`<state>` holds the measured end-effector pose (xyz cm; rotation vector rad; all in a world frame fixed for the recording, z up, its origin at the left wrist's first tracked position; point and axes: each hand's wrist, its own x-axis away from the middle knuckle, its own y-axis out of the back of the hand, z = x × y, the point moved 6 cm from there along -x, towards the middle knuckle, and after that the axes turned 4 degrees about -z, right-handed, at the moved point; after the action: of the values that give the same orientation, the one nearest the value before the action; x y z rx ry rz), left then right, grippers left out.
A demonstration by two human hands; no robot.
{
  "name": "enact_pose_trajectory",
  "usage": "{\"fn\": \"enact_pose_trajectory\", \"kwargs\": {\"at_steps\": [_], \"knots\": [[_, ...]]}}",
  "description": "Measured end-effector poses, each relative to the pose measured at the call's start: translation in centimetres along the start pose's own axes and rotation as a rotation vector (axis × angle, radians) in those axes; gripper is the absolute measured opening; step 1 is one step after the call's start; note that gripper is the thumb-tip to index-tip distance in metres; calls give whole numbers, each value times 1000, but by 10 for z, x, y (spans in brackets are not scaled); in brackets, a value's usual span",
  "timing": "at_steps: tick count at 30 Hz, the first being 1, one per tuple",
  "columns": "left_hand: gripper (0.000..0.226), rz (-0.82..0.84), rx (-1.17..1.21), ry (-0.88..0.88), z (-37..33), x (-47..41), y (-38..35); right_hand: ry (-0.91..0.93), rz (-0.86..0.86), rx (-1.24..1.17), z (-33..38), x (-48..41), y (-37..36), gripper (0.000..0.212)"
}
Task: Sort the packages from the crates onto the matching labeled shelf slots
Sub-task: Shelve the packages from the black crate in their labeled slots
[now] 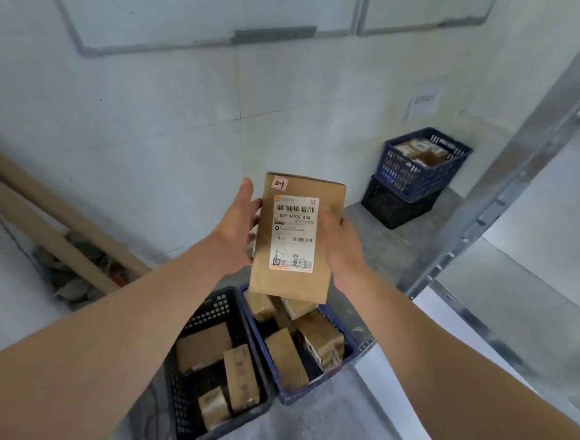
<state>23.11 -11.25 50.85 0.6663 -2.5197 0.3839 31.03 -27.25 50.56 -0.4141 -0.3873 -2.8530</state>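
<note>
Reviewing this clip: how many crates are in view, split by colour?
Blue crates: 2, the near blue crate and the far blue crate on top of a stack.
Black crates: 2, the near black crate and the far black crate under the far blue one.
Total: 4 crates.

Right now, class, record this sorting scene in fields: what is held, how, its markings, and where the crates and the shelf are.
Held: brown package, upright, label facing the camera
Hands: left hand and right hand grip its side edges
Sticker: small sticker, top left, handwritten 2-3
Label: white label reads 507-N705 A34
Near crates: near black crate and near blue crate side by side, both holding packages
Far crates: far blue crate with packages, stacked on far black crate
Shelf: metal shelf on the right
</note>
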Motion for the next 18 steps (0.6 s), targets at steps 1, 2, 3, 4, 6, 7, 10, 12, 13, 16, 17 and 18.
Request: {"fn": "enact_pose_trajectory", "kwargs": {"at_steps": [1,2,3,4,6,7,10,12,13,16,17,18], "knots": [[104,13,-10,-3,0,5,-10,-7,-17,-16,-1,6,11,58],[101,28,-18,-7,1,10,-19,-14,-32,-27,-1,12,21,60],[96,45,-24,-14,2,14,-30,-18,-52,-30,-2,17,33,62],[90,65,-30,-20,3,19,-41,-21,-74,-21,-2,22,44,65],[84,113,-47,-21,6,29,-63,-26,-140,-1,-4,31,68,67],[83,142,-59,-23,7,34,-75,-27,-175,0,-5,37,80,67],[81,225,-98,-36,12,48,-104,-30,-270,7,-10,55,111,63],[77,296,-129,-47,17,59,-121,-53,-333,-3,-15,69,131,61],[74,328,-154,-53,19,65,-130,-61,-358,-13,-18,77,139,61],[71,400,-234,-47,30,81,-153,-79,-441,-62,-30,103,164,56],[75,423,-260,-43,35,85,-162,-89,-466,-79,-34,113,174,51],[78,448,-282,-40,39,91,-171,-98,-493,-91,-39,122,184,46]]}}
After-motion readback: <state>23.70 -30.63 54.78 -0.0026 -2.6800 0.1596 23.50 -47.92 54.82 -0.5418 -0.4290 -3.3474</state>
